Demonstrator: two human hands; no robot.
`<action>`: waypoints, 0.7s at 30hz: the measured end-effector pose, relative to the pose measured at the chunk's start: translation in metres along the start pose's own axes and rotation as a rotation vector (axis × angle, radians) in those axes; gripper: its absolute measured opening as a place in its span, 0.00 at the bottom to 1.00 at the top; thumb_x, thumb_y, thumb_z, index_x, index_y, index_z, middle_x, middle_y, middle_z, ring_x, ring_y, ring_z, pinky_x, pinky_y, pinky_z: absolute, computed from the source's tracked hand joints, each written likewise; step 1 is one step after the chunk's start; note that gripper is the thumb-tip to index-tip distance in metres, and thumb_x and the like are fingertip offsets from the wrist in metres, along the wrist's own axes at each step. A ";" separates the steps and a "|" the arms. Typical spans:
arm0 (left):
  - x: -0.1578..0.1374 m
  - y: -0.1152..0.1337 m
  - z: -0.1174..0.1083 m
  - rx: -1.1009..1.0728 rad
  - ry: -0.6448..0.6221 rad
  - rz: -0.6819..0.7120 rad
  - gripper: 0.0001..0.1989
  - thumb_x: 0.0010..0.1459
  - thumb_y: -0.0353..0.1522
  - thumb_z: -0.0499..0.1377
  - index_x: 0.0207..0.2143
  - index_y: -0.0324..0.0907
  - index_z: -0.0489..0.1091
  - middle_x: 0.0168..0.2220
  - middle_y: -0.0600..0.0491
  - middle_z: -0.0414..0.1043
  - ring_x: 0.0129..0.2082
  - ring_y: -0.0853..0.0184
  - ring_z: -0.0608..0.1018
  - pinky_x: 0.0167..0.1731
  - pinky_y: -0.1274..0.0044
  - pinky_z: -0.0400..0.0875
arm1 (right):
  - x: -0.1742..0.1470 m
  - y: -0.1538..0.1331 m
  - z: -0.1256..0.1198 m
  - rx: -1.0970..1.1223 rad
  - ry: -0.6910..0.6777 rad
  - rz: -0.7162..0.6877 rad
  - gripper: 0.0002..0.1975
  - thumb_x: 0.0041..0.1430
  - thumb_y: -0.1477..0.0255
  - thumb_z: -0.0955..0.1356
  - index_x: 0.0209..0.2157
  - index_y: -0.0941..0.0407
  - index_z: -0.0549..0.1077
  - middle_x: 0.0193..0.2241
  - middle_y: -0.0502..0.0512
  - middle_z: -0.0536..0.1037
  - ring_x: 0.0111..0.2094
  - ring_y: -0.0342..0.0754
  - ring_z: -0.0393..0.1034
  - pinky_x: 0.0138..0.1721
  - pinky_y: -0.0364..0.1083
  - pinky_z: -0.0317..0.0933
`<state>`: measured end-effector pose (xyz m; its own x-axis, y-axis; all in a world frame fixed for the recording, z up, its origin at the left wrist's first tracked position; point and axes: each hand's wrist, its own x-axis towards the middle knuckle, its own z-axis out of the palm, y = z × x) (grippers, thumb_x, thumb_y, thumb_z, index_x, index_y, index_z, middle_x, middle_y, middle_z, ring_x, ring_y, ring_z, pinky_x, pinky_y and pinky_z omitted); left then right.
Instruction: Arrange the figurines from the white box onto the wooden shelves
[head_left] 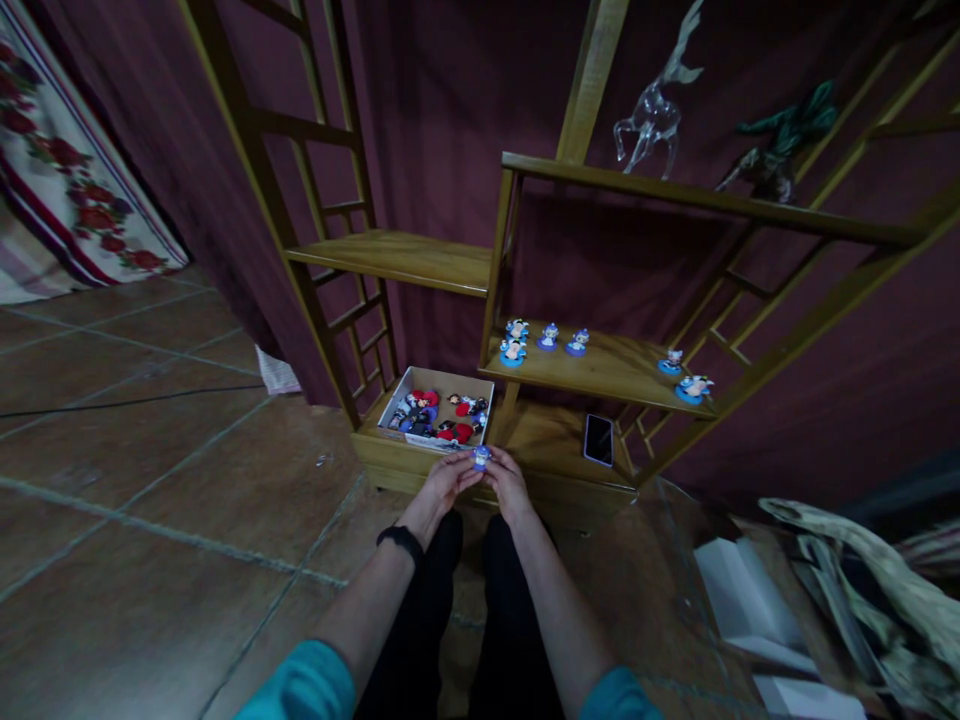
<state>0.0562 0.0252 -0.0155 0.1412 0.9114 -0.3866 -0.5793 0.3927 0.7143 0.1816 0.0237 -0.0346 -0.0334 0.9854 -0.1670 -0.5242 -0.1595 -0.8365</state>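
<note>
Between my fingertips I hold a small purple-and-white figurine (481, 457), upright, just in front of the low shelf. My left hand (450, 476) grips it from the left side, and my right hand (507, 480) from the right. Behind my hands, a white cardboard box (398, 393) holds several red, black and blue figurines (456, 432). On the shelf above stand two purple figurines (548, 337) like the held one, two blue-based figurines (513, 351) at the left end, and a pair (694, 389) at the right end.
A phone (598, 440) lies on the low wooden shelf (547, 430). A clear glass deer figure (652, 120) and a dark green statue (784, 145) occupy the upper shelf. White boxes (750, 600) and cloth (877, 570) lie on the right. A dark cable (135, 402) crosses the tiled floor.
</note>
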 end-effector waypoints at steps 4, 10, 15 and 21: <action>0.001 0.000 -0.002 -0.004 -0.026 -0.004 0.08 0.47 0.23 0.62 0.33 0.34 0.70 0.28 0.47 0.76 0.27 0.69 0.78 0.32 0.78 0.74 | -0.002 -0.001 0.002 -0.021 -0.019 -0.040 0.18 0.41 0.69 0.71 0.39 0.53 0.72 0.38 0.52 0.76 0.38 0.46 0.71 0.37 0.45 0.64; -0.002 -0.001 -0.004 0.018 -0.027 0.084 0.11 0.44 0.21 0.62 0.33 0.35 0.71 0.28 0.49 0.76 0.28 0.69 0.78 0.34 0.77 0.73 | -0.005 -0.002 0.005 -0.065 -0.043 -0.096 0.19 0.42 0.67 0.71 0.40 0.54 0.73 0.39 0.54 0.77 0.39 0.48 0.70 0.40 0.46 0.63; -0.007 -0.002 0.000 0.035 -0.008 0.162 0.10 0.44 0.21 0.62 0.32 0.36 0.71 0.29 0.50 0.75 0.28 0.70 0.77 0.35 0.77 0.72 | -0.007 -0.002 0.008 -0.115 -0.027 -0.148 0.21 0.43 0.65 0.71 0.42 0.53 0.72 0.41 0.54 0.76 0.43 0.50 0.69 0.45 0.48 0.62; -0.008 -0.002 0.000 0.054 -0.019 0.185 0.11 0.44 0.20 0.60 0.33 0.36 0.72 0.28 0.50 0.75 0.27 0.71 0.76 0.34 0.78 0.71 | -0.009 -0.004 0.009 -0.152 -0.015 -0.167 0.18 0.43 0.66 0.70 0.39 0.53 0.73 0.40 0.53 0.77 0.42 0.49 0.69 0.44 0.47 0.62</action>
<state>0.0566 0.0167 -0.0137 0.0522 0.9705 -0.2353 -0.5531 0.2242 0.8024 0.1767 0.0164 -0.0252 0.0298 0.9995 -0.0123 -0.3893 0.0003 -0.9211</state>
